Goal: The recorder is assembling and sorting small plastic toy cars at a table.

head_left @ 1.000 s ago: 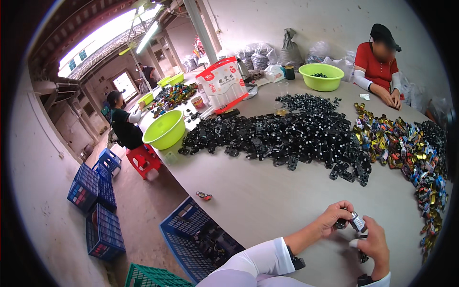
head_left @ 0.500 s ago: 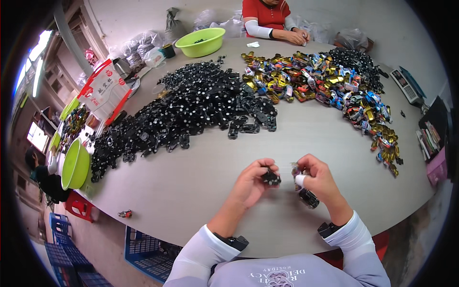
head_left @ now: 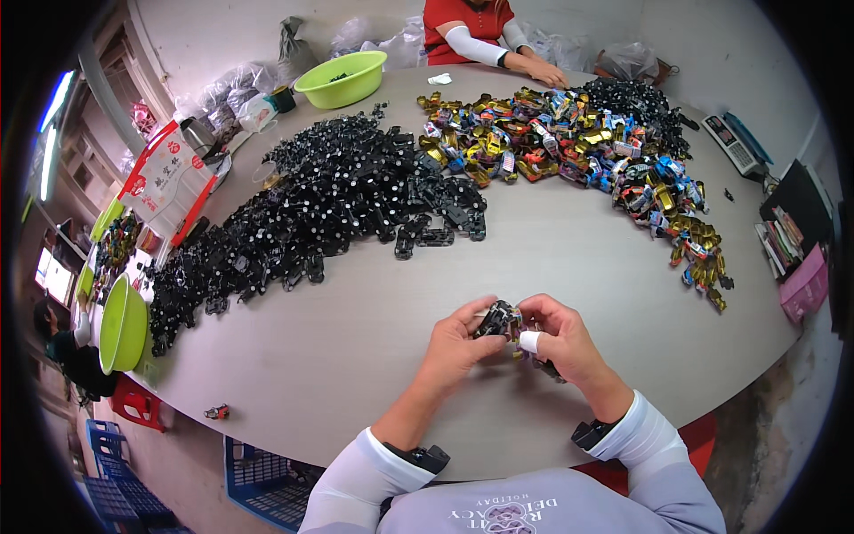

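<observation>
My left hand (head_left: 455, 342) is closed on a black toy car chassis (head_left: 499, 318), gripped between thumb and fingertips. Against it, my right hand (head_left: 567, 340) pinches a small coloured toy car body (head_left: 518, 343), mostly covered by the fingers. A white wrap (head_left: 530, 341) covers the right thumb. Another black car piece (head_left: 550, 368) shows under the right hand, partly hidden. The two parts meet above the table, but I cannot tell whether they are joined. A large heap of black chassis (head_left: 329, 196) spreads to the left, and shiny gold and multicoloured car bodies (head_left: 578, 142) lie to the right.
Across the grey table (head_left: 534, 258) a person in red (head_left: 467, 31) reaches toward the heap. Green basins (head_left: 342, 78) stand at the far side and left edge. One small toy car (head_left: 216, 412) lies near the left edge. A telephone (head_left: 734, 145) sits at right.
My hands have come together, bringing the chassis and car body into contact. The view has shifted slightly. The person opposite has stretched an arm toward the heap.
</observation>
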`<state>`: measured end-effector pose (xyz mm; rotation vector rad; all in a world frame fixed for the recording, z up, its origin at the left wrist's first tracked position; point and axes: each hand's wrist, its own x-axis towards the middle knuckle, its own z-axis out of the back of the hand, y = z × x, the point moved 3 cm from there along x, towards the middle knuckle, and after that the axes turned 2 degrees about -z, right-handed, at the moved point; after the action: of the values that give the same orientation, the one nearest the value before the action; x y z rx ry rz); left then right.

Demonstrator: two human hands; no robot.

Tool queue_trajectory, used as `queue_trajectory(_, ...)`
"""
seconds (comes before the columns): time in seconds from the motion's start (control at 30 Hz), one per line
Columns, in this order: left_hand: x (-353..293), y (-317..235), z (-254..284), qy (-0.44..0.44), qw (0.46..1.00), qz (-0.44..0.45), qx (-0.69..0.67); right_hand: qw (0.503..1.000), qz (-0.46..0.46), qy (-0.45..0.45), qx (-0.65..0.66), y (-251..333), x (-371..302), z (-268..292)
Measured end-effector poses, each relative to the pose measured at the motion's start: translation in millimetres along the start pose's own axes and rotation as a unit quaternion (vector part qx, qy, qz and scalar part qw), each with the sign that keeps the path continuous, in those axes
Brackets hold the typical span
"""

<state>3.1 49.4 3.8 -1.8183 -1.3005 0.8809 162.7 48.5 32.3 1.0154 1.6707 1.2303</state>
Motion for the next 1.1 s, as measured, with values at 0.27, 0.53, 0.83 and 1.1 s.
queue_trajectory(0.27,-4,0,1,0.032,0.996,-0.013,0.079,0.999,0.016,0.014,-0.037,2,-1,3)
queue_trajectory(0.53,-3,-4,3,0.099,0.993,0.047,0.035,0.998,0.035,0.007,-0.050,-4,-2,3)
queue_trajectory(0.83,-3,-15,-1,0.094,0.985,0.040,-0.138,0.990,0.133,-0.041,-0.025,16,-17,-6)
queue_trajectory(1.1,-6,-14,-4,0.089,0.990,0.027,-0.110,0.981,0.164,-0.039,-0.092,15,-18,-9)
